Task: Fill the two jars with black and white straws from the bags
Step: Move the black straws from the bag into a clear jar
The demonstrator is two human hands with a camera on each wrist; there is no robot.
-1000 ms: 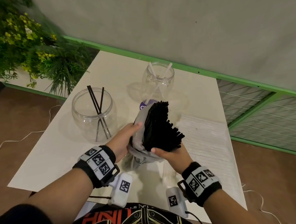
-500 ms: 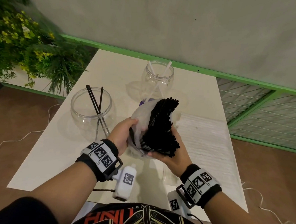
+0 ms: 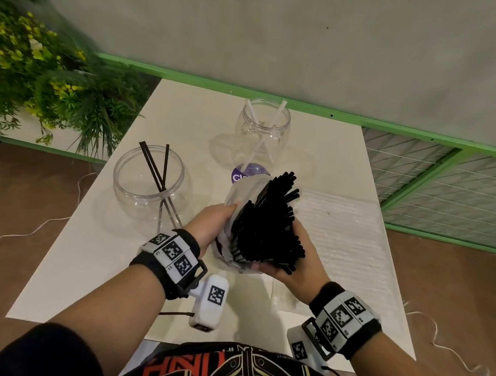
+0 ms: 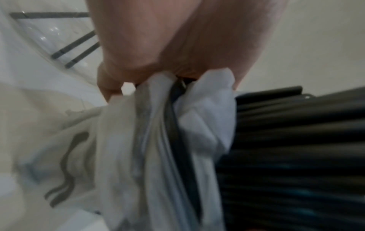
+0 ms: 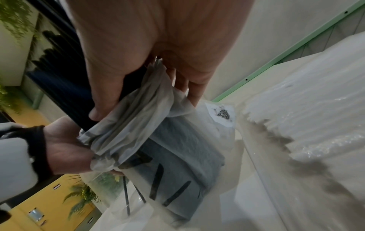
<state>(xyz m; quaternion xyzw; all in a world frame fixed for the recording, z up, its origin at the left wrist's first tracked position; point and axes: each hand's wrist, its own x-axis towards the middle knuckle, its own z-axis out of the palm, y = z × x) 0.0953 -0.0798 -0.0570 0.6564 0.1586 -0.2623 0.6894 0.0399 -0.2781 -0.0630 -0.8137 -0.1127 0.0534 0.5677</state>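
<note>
Over the table's middle, both hands hold a thick bundle of black straws (image 3: 268,223) that sticks out of a clear plastic bag (image 3: 236,193). My left hand (image 3: 225,215) grips the bunched bag (image 4: 158,125) on the bundle's left side. My right hand (image 3: 283,255) cups the bundle from the right, its thumb lying on the black straws (image 5: 59,78). A round clear jar (image 3: 148,179) at the left holds three black straws. A smaller clear jar (image 3: 263,128) at the back holds two white straws.
A flat bag of white straws (image 3: 339,230) lies on the white table (image 3: 93,266) to the right of my hands. A purple label (image 3: 243,173) shows behind the bundle. Green plants (image 3: 45,76) stand past the left edge and a green wire fence (image 3: 442,183) on the right.
The bundle has tilted toward me and fanned out, with more straw ends standing clear of the bag. Both hands have kept their hold and shifted only slightly.
</note>
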